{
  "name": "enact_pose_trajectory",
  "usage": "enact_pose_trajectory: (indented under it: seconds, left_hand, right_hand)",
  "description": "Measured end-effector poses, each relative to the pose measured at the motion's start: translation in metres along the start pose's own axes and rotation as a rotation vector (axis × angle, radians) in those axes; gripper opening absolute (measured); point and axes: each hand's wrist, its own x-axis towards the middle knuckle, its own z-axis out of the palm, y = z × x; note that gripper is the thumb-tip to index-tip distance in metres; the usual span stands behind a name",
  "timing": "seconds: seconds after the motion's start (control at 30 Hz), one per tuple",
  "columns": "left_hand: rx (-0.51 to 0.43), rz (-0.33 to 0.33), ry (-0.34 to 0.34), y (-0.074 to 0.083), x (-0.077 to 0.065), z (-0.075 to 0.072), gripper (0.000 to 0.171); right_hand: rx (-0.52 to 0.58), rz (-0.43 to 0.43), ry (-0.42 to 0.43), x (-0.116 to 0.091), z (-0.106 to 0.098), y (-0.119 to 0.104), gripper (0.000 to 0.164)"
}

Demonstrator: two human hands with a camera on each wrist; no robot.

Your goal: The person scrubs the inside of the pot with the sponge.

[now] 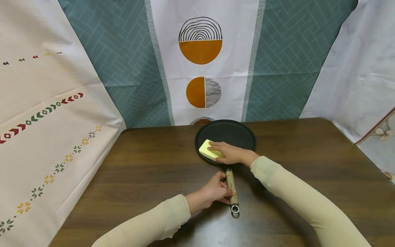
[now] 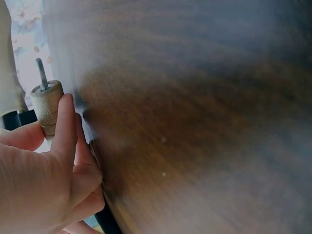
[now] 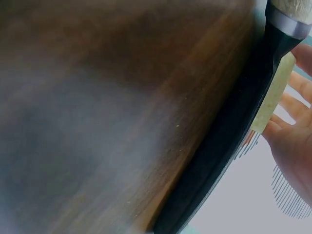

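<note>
A round black flat pan (image 1: 229,135) sits at the table's far edge, its wooden handle (image 1: 230,183) pointing toward me. Thumb and fingers of my left hand (image 1: 213,190) grip that handle from the left, short of the metal hanging ring (image 1: 235,209) at its end. In the left wrist view the handle (image 2: 46,105) stands between thumb and fingers. My right hand (image 1: 229,153) holds a pale yellow sponge (image 1: 206,149) on the pan's near-left part. The right wrist view shows the sponge (image 3: 274,100) at the pan's rim (image 3: 219,146), with fingers spread along it.
The brown wooden table (image 1: 154,161) extends to both sides of the pan. A patterned cloth (image 1: 200,85) hangs directly behind the far edge. More cloth hangs on the left (image 1: 55,137) and a pale sheet (image 1: 364,85) on the right.
</note>
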Motion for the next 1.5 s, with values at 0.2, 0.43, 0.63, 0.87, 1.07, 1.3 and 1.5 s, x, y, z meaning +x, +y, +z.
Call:
enact_pose_trajectory:
  seconds: [0.2,0.43,0.63,0.87,1.07,1.3,1.5]
  left_hand:
    - [-0.004,0.008,-0.008,0.000,0.001,-0.001,0.053]
    - [0.003,0.007,-0.002,0.000,0.001,-0.001,0.053]
    - [0.002,0.003,0.000,0.001,0.000,0.000,0.052]
    - [-0.002,0.007,-0.001,0.001,0.000,0.001,0.051]
    - [0.002,0.009,0.005,0.000,0.001,0.002,0.050]
    - [-0.004,0.018,0.005,-0.001,-0.001,0.001,0.050]
    - [-0.014,0.020,0.012,0.000,0.000,0.001,0.051]
  right_hand:
    - [-0.013,0.019,-0.016,0.008,-0.003,0.002,0.052]
    - [-0.002,0.022,-0.019,0.015,-0.006,0.003,0.052]
    - [0.000,0.031,-0.005,0.022,-0.006,0.007,0.051]
    - [-0.005,0.065,-0.002,0.036,-0.006,0.016,0.052]
    - [0.001,0.091,0.001,0.047,-0.009,0.020,0.052]
    - [0.003,0.140,0.000,0.055,-0.011,0.026,0.052]
    - [0.013,0.197,-0.007,0.061,-0.016,0.030,0.053]
